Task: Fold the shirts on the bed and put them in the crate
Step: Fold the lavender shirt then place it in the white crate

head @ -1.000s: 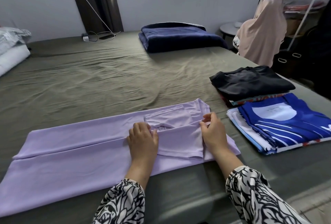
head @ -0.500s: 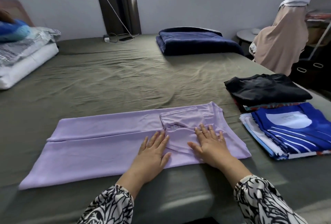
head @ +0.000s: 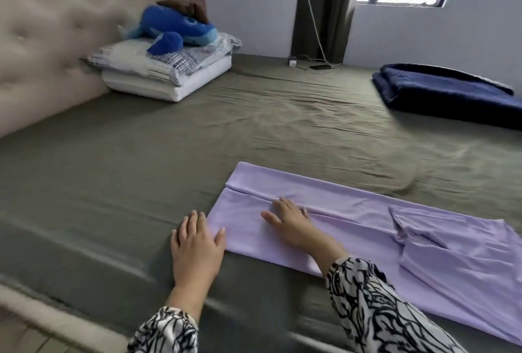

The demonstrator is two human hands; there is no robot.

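Observation:
A lilac shirt (head: 353, 222) lies on the bed as a long narrow strip, its sides folded in and a sleeve tucked on top toward the right. My left hand (head: 196, 245) lies flat on the sheet at the shirt's left end, its thumb touching the hem. My right hand (head: 291, 220) rests flat on the shirt near that end, fingers straight along the fold line. Neither hand holds anything. No crate shows in the head view.
The bed (head: 141, 172) has an olive sheet. Pillows (head: 166, 73) with a blue plush toy (head: 175, 28) sit by the padded headboard (head: 42, 42) at left. A folded navy blanket (head: 449, 93) lies at the far right. A charger cable (head: 313, 63) lies by the curtain.
Both hands slid left along the shirt from the sleeve area to its left end. The view swung left, so the folded shirt stacks at the right are out of sight.

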